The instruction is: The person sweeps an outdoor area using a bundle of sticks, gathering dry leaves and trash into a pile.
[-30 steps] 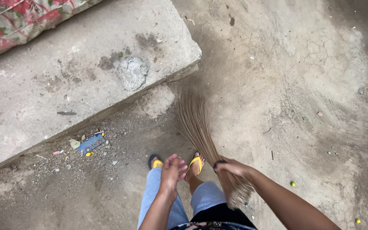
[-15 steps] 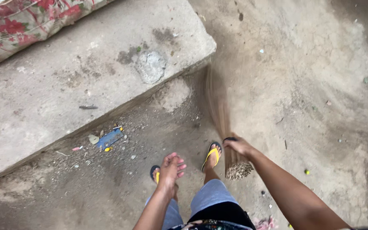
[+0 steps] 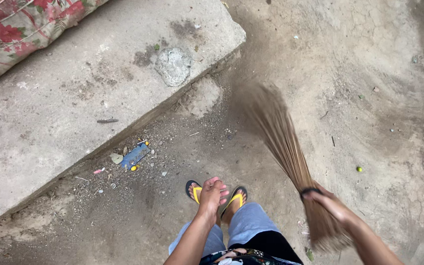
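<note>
Right hand (image 3: 331, 205) clenched round the bound neck of a stick broom (image 3: 283, 142), just above a dark band; bristle tips fan out, blurred, over the dirt ground (image 3: 369, 113) near the corner of the concrete slab (image 3: 74, 103). Left hand (image 3: 213, 192) released, fingers loose, holding nothing, above feet in yellow sandals (image 3: 236, 197). Litter, with a blue scrap (image 3: 134, 155), lies along the slab's foot.

To sweep well, judged: keep tips low and flat, use short strokes, draw debris out from the slab's edge.

Against half a second back: broom has swung from near the slab's corner out to the right, more splayed; right hand lower in view.
</note>
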